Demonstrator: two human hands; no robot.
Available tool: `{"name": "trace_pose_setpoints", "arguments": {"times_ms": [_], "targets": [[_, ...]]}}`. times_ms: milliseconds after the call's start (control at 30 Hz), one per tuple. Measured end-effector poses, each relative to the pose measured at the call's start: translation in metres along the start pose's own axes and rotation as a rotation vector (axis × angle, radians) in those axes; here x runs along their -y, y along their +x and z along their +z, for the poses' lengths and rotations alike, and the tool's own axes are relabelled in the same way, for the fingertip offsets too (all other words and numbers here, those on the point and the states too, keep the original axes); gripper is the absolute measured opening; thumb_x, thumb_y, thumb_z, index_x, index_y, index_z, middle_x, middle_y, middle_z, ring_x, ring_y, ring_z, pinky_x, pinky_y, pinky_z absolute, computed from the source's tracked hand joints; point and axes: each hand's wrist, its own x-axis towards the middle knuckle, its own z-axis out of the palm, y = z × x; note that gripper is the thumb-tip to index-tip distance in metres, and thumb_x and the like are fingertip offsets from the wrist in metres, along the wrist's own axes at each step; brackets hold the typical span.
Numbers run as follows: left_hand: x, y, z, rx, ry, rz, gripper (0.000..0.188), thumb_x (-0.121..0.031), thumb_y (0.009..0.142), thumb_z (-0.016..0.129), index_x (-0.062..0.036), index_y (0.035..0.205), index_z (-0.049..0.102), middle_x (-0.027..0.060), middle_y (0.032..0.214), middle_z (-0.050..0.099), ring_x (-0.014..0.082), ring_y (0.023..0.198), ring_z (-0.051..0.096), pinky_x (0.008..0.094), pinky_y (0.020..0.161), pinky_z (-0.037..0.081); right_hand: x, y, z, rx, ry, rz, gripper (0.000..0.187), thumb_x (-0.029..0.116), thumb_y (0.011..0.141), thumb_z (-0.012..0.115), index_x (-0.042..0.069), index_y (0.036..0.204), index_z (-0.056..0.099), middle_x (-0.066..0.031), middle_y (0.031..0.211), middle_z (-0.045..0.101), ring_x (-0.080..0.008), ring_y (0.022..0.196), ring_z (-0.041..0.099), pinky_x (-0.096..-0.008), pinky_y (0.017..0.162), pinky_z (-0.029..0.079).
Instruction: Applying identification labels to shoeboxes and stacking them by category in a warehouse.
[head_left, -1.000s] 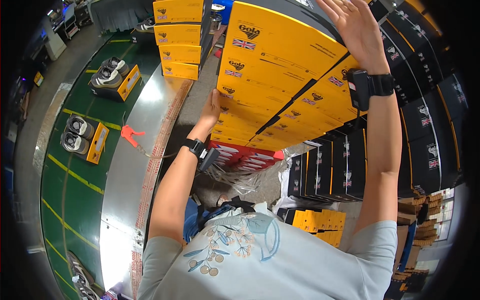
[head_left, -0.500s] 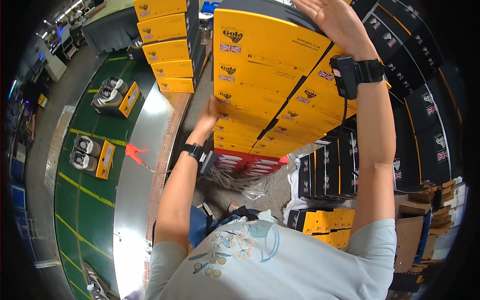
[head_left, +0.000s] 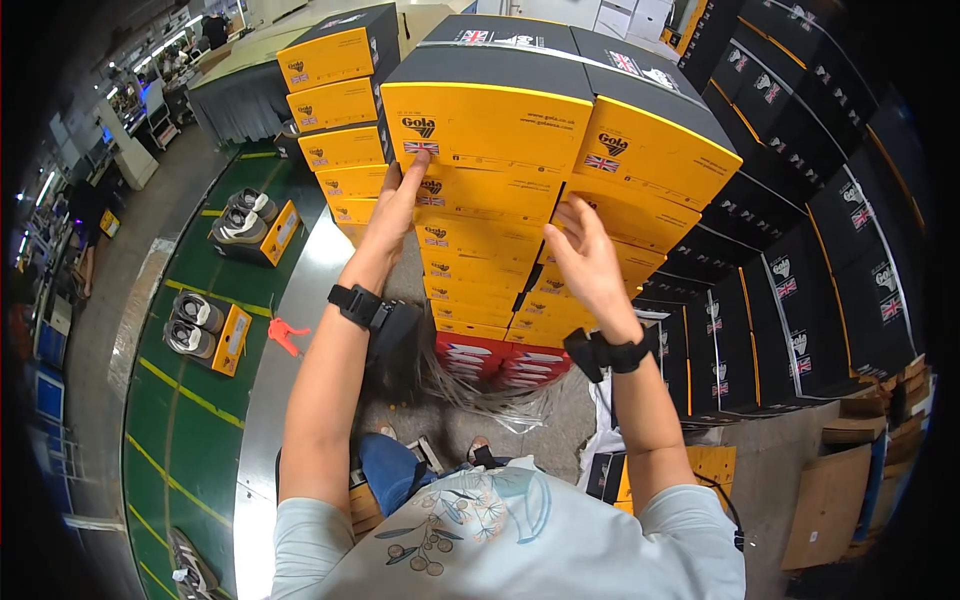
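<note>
Two side-by-side columns of yellow-fronted boxes (head_left: 490,125) stood tall in the middle.
They rose just right of another box stack (head_left: 338,105), with black tops crossed by a pale strap (head_left: 545,50) and fronts printed with dark emblems and small flags; red boxes (head_left: 462,352) formed the bottom. The left hand (head_left: 392,205), unclenched, had its fingers against the left front edge. The right hand (head_left: 585,250), fingers loosely spread, was at the seam between columns; whether it touched them could not be told.
</note>
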Motion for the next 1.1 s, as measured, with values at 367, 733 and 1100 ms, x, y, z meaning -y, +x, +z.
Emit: {"name": "trace_pose_setpoints", "arguments": {"times_ms": [367,733,1100], "targets": [[0.001,0.004,0.001,-0.211,-0.211,0.085,0.073,-0.04,0.087,0.072,0.0025,0.132,0.033,0.02,0.124,0.052,0.0275,0.118,0.054,0.035,0.092,0.048,0.049,-0.016,0.006,0.02,-0.117,-0.188,0.042,0.013,0.087,0.066,-0.003,0.123,0.052,-0.0164,0.105,0.054,-0.0291,0.101,0.057,-0.0366,0.086,0.049],[-0.027,-0.094,-0.065,-0.229,-0.108,-0.08,0.052,-0.036,0.083,0.075,-0.0082,0.117,0.047,0.0048,0.107,0.056,0.0171,0.099,0.056,0.0327,0.08,0.047,0.119,0.085,0.014,-0.143,-1.041,-0.849,0.062,0.018,0.082,0.07,0.022,0.14,0.048,-0.0138,0.126,0.056,-0.0305,0.123,0.05,-0.0531,0.112,0.03],[0.103,-0.449,-0.285,-1.127,-0.539,0.004,0.055,-0.042,0.092,0.054,-0.0064,0.133,0.05,0.012,0.124,0.06,0.0251,0.108,0.062,0.0362,0.087,0.053,0.158,0.183,-0.108,0.324,-1.024,-0.358,0.045,0.027,0.092,0.063,0.005,0.131,0.056,-0.0183,0.108,0.068,-0.0306,0.1,0.065,-0.038,0.085,0.051]]}}
